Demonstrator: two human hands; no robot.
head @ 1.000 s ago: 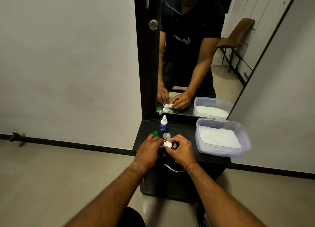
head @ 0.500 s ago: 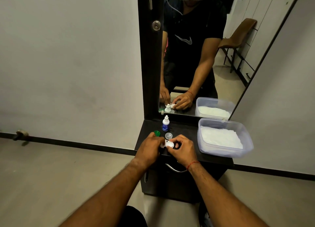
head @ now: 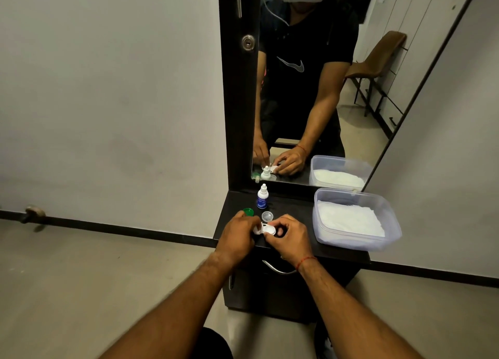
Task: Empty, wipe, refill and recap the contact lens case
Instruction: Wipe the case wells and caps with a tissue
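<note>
The white contact lens case (head: 266, 229) sits low over the dark dresser top (head: 291, 204), pinched from both sides. My left hand (head: 237, 234) grips its left end and my right hand (head: 289, 237) holds its right end, fingers curled over it. A green cap (head: 248, 212) lies just behind my left hand. A clear round cap (head: 267, 216) rests right behind the case. The small white solution bottle (head: 262, 196) with a blue label stands upright farther back, near the mirror.
A clear plastic tub (head: 353, 242) of white tissues (head: 348, 221) fills the right side of the top. The tall mirror (head: 310, 88) rises directly behind. A drawer handle (head: 278, 269) sits below the front edge. Bare floor lies to the left.
Both hands stay on the case with only slight finger shifts. The view has tilted a little, nothing else has moved.
</note>
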